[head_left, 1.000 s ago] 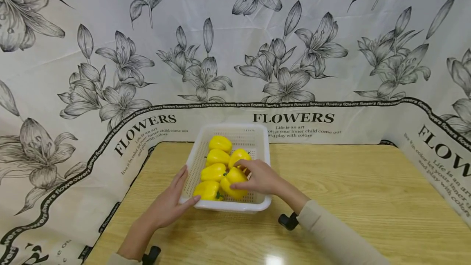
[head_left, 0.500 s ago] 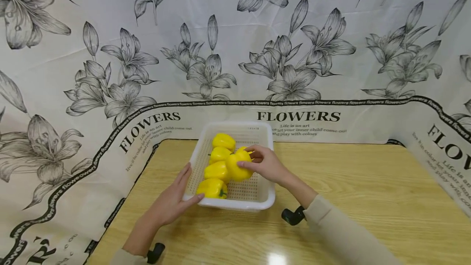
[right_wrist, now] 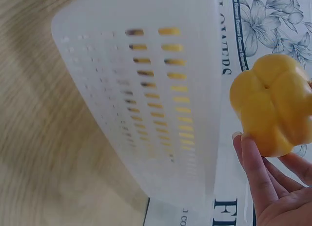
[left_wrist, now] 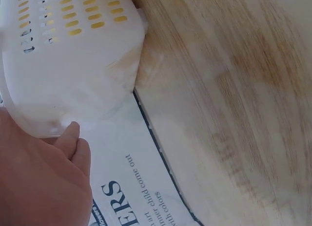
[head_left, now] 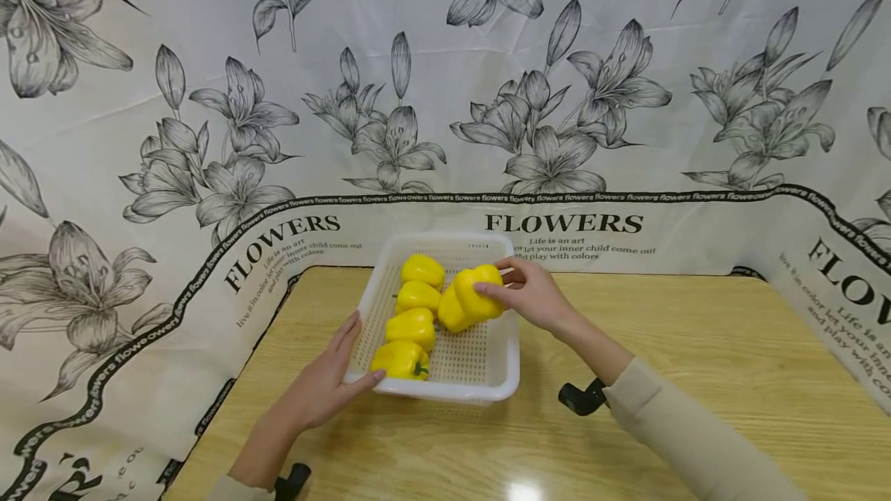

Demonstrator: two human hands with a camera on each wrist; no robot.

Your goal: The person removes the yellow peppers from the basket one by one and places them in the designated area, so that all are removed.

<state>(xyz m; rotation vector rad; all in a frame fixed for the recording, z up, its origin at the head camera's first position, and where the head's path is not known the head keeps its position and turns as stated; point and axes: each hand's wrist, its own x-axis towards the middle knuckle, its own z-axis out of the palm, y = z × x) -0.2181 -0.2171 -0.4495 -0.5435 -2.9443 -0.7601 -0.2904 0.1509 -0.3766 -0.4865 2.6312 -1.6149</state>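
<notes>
A white perforated plastic basket (head_left: 511, 366) stands on the wooden table, with several yellow bell peppers in a row along its left side, the nearest pepper (head_left: 400, 360) at the front. My left hand (head_left: 316, 381) grips the basket's front left corner, thumb at the rim and fingers along the outer wall; the left wrist view has this hand (left_wrist: 44, 177) at the rim. Above the basket's right side, my right hand (head_left: 536, 296) holds one yellow bell pepper (head_left: 479, 292) between thumb and fingers. Another pepper (head_left: 454, 311) is partly hidden behind it. Its lobed bottom faces the right wrist camera.
The wooden table (head_left: 668, 362) extends to the right and front of the basket. A white cloth (head_left: 390, 138) with black flower prints and lettering hangs behind and at the sides. Black wrist devices (head_left: 583, 399) show under both forearms.
My right hand has lifted the pepper from the basket's front right part and carried it up, back and to the right. My left hand has stayed at the basket's corner.
</notes>
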